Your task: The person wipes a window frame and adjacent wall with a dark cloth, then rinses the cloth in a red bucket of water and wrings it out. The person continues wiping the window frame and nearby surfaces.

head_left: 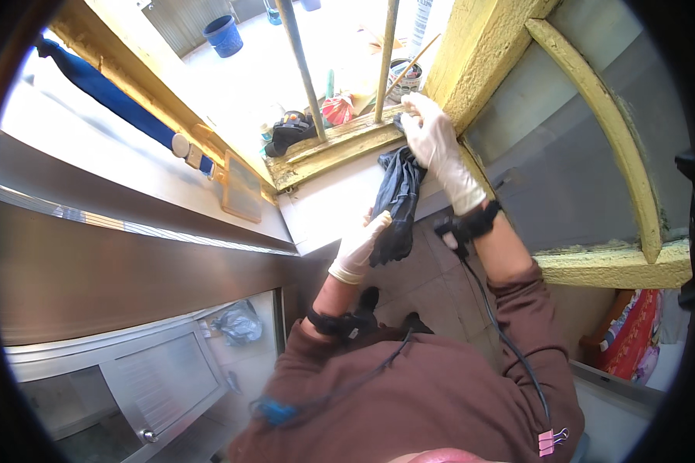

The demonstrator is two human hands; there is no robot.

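A dark grey, crumpled cloth [398, 204] hangs in front of the window sill [340, 158]. My left hand [360, 245], in a white glove, grips its lower part from the left side. My right hand [432, 139], gloved as well, is raised to the right corner of the yellow window frame [467, 65]. Its fingers are curled over the upper end of the cloth, and a bit of dark fabric shows past them against the sill. The glove partly covers what lies under the right fingertips.
Two upright metal bars [302, 69] rise from the sill. Beyond them stand a paint can [404, 77], a black object [292, 133] and a blue bucket [223, 36]. An open yellow-framed glass shutter [579, 154] is at right. A cable [510, 336] runs along my right arm.
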